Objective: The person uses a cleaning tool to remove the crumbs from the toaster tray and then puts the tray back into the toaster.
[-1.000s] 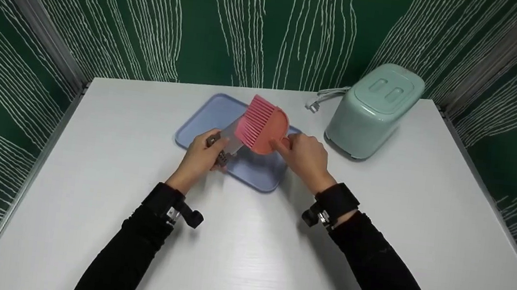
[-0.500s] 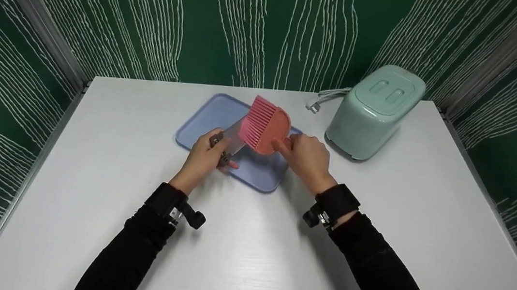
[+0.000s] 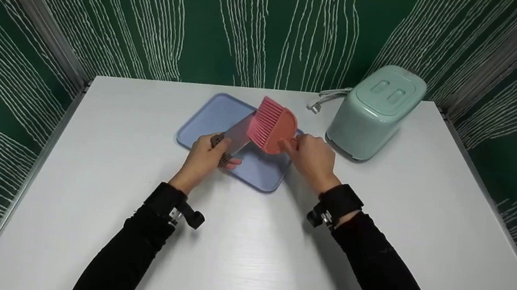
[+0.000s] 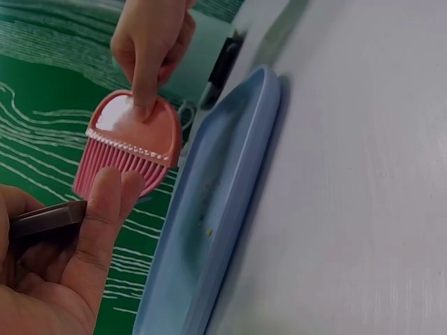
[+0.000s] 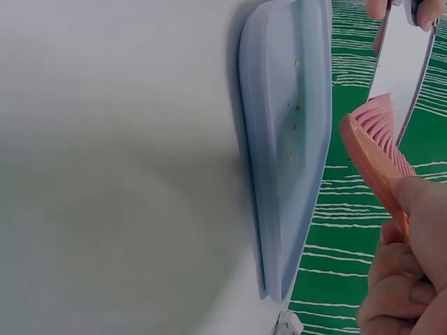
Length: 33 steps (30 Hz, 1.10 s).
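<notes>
The coral brush is tilted over the blue tray, its bristles apparently touching the free end of a flat metal plate. Of the two hands, the right hand is closed round the brush's handle; the left hand pinches the plate's dark end. Below, the blue tray, holding scattered crumbs, lies on the white bench. A green toaster stands near, to the right. The step looks like brushing off the plate; the next move seems to call for light strokes past its free edge, kept above the tray.
</notes>
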Tool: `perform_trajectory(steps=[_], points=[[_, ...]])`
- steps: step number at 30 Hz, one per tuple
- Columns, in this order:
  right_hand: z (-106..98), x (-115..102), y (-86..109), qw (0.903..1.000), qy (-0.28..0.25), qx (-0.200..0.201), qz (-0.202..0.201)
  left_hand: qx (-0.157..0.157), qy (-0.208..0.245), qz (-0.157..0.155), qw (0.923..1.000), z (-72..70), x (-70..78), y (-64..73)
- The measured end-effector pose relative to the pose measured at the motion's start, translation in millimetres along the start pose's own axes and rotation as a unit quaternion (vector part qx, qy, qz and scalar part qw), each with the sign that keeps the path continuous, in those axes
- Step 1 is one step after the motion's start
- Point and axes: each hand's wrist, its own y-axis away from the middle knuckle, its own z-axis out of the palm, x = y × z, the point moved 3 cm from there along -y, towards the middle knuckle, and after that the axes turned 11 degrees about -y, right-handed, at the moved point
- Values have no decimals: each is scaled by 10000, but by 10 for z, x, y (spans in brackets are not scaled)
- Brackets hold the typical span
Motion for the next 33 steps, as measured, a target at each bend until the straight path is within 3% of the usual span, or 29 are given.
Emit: perform_trajectory(steps=[15, 24, 33], points=[[-65, 147, -25, 9997, 165, -29, 172, 489, -822, 260, 9951, 24, 46, 29], [-139, 199, -50, 9994, 156, -21, 301, 619, -1421, 450, 9869, 21, 42, 11], [-214, 114, 66, 9992, -42, 294, -251, 742, -1550, 505, 9838, -57, 38, 11]])
